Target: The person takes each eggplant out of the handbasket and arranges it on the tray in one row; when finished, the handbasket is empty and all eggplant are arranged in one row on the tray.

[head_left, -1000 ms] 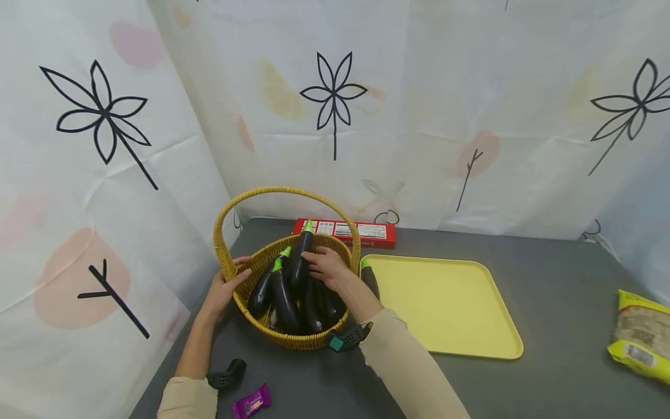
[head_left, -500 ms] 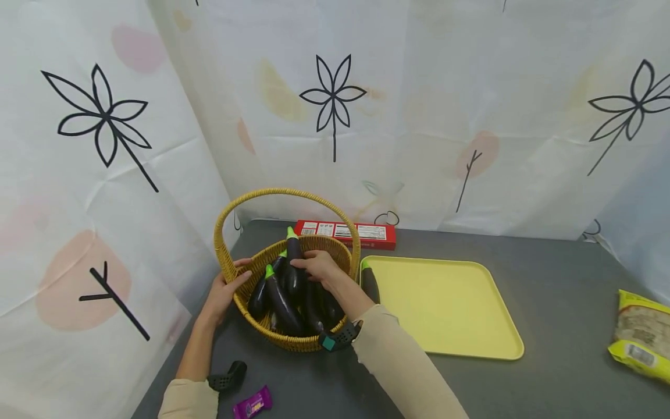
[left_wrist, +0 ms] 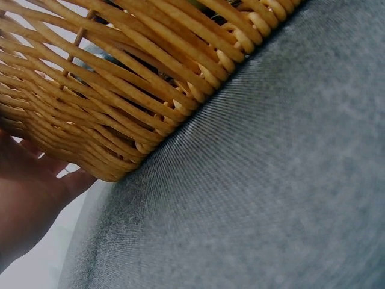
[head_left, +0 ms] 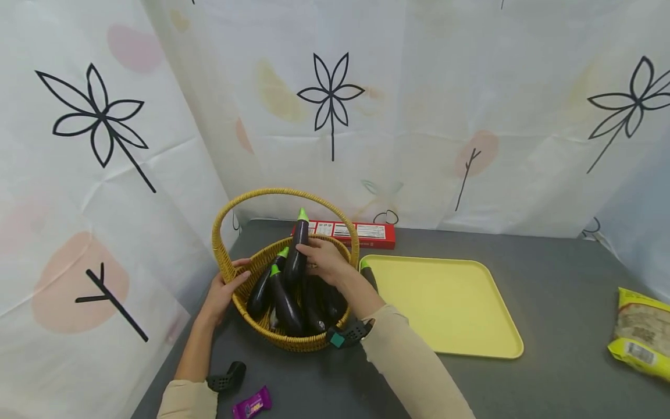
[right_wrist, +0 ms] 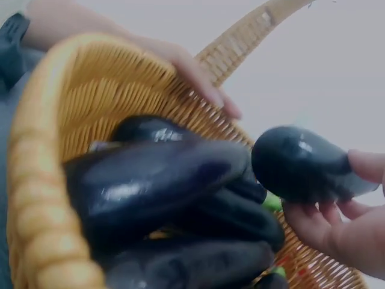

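Note:
My right hand (head_left: 330, 262) holds an eggplant (head_left: 297, 256) by its side, with the green stem end up, over the back of a yellow wicker basket (head_left: 295, 344). In the right wrist view, thumb and fingers wrap this eggplant (right_wrist: 301, 165), and its rounded end sits above the others. Several more dark eggplants (head_left: 285, 305) lie in the basket. My left hand (head_left: 218, 297) grips the basket's left rim by the foot of the tall handle. The left wrist view shows that hand (left_wrist: 27, 195) against the woven wall (left_wrist: 114, 96).
A yellow tray (head_left: 439, 305) lies right of the basket, with another eggplant (head_left: 369, 276) at its left edge. Behind stands a red box (head_left: 377, 235). A purple-wrapped snack (head_left: 252, 402) lies in front, and a yellow bag (head_left: 641, 331) at far right. Patterned curtains hang behind and at left.
The eggplant in my right hand first tipped left, then rose and swung back right, its stem end now higher above the basket rim. My left hand stays on the rim.

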A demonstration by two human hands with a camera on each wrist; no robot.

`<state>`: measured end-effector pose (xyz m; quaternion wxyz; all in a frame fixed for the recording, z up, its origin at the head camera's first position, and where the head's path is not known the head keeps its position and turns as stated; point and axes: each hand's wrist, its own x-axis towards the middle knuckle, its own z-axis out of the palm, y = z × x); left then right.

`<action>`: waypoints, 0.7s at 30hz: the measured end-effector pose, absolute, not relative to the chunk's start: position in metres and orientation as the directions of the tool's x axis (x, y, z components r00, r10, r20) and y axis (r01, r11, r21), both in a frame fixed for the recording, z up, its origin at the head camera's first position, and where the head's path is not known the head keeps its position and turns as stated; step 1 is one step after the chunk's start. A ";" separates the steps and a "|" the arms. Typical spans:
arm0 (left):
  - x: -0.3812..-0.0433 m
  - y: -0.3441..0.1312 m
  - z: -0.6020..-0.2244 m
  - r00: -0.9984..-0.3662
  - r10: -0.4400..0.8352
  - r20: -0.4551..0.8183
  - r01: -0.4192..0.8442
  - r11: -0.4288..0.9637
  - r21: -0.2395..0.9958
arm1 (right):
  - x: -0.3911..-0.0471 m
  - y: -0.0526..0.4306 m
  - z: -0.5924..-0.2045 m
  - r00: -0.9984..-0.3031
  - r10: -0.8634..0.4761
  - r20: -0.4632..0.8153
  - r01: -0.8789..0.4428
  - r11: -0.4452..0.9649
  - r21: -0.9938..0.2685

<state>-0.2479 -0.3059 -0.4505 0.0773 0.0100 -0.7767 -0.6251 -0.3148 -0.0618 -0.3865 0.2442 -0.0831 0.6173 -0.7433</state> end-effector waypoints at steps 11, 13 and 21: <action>-0.247 -0.305 -0.450 -0.989 -0.104 0.108 0.085 0.207 0.975 | -0.289 -0.044 -0.370 -0.720 -0.674 -0.167 0.352 -0.147 -0.924; -0.248 -0.306 -0.450 -0.989 -0.104 0.109 0.086 0.207 0.975 | -0.280 -0.037 -0.367 -0.679 -0.718 -0.156 0.337 -0.115 -0.934; -0.248 -0.306 -0.450 -0.988 -0.101 0.114 0.090 0.213 0.973 | -0.250 -0.013 -0.358 -0.567 -0.818 -0.096 0.276 -0.079 -0.958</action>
